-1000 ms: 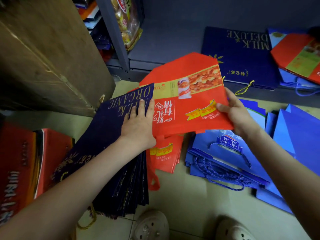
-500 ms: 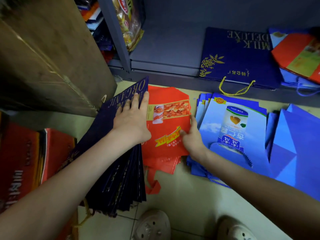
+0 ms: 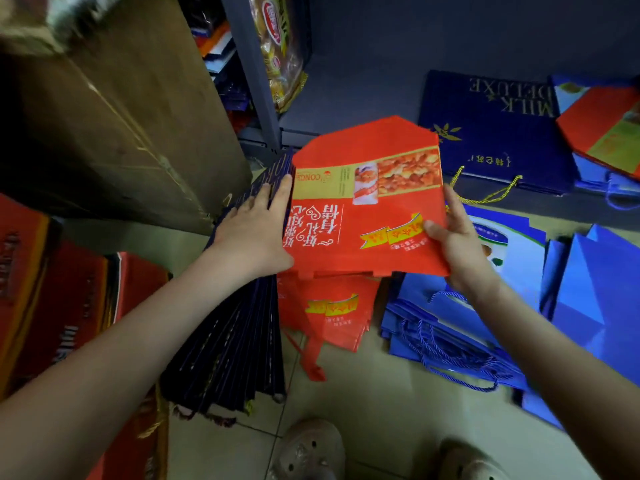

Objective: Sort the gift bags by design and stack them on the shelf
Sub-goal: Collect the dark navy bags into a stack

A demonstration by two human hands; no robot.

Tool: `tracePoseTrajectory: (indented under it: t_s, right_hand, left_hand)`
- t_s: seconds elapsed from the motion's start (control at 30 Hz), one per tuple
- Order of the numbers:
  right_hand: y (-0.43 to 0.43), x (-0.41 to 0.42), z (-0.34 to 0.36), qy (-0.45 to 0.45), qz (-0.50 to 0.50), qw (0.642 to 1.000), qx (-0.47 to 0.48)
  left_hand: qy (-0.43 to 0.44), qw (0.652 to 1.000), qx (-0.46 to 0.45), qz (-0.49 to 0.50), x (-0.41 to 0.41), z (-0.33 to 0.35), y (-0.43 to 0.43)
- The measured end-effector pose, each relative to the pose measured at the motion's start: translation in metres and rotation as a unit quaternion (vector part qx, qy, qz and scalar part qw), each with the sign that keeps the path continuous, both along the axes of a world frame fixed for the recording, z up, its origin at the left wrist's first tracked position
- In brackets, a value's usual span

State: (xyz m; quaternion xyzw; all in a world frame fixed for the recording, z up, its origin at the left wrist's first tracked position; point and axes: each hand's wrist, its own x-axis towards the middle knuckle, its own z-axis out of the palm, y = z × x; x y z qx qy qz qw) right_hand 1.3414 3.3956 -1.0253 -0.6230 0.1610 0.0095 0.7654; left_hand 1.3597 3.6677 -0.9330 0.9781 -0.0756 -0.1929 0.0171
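Head view: right hand (image 3: 460,247) pinches red bag (image 3: 367,209); left hand (image 3: 256,230) flat on navy bags (image 3: 235,348).

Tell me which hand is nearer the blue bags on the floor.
Right. The right hand, pinching the edge of the red bag, is directly over the blue bags. The left hand rests flat on the navy stack, on the far side of the red bag from them.

A shop storeroom: metal shelving (image 3: 256,81), cardboard carton (image 3: 114,116), stacked gift bags (image 3: 491,133).
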Motion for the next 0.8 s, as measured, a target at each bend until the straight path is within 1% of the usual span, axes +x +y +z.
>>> tracePoseTrajectory:
  t_s: [0.03,0.07,0.13,0.2,0.27,0.3,0.37,0.5,0.6,0.67,0.8]
  right_hand:
    - [0.005,-0.001,-0.001,-0.006,-0.001,1.000,0.005]
    - [0.004,0.000,0.000,-0.016,-0.001,1.000,-0.009]
    - [-0.012,0.009,0.008,-0.063,0.011,0.992,-0.106]
    - [-0.038,0.018,0.029,-0.097,0.026,0.970,-0.220]
    - [-0.058,0.025,0.053,-0.118,0.014,0.959,-0.257]
    - [-0.065,0.027,0.061,-0.130,0.001,0.959,-0.251]
    - [-0.068,0.028,0.069,-0.151,-0.023,0.966,-0.208]
    - [-0.050,0.021,0.061,-0.163,-0.035,0.979,-0.113]
    - [-0.020,0.014,0.044,-0.132,-0.023,0.986,-0.096]
    - [0.001,0.007,0.032,-0.100,-0.034,0.990,-0.089]
    - [0.042,-0.009,0.005,-0.045,-0.048,0.997,-0.042]
  left_hand:
    - [-0.002,1.000,0.002,0.001,0.001,0.002,0.002]
    - [-0.005,1.000,0.006,0.005,0.001,0.004,0.004]
    - [-0.007,1.000,0.008,0.011,0.002,0.009,0.010]
    - [-0.007,1.000,0.004,0.014,0.002,0.012,0.014]
    - [-0.009,1.000,0.002,0.011,0.002,0.014,0.015]
    - [-0.010,1.000,0.001,0.011,0.002,0.014,0.015]
    - [-0.008,1.000,-0.001,0.012,0.002,0.013,0.015]
    - [-0.009,1.000,-0.002,0.018,0.002,0.011,0.016]
    - [-0.014,1.000,-0.008,0.016,0.002,0.011,0.016]
    - [-0.017,1.000,-0.012,0.018,0.002,0.010,0.017]
    - [-0.024,1.000,-0.009,0.018,0.001,0.010,0.018]
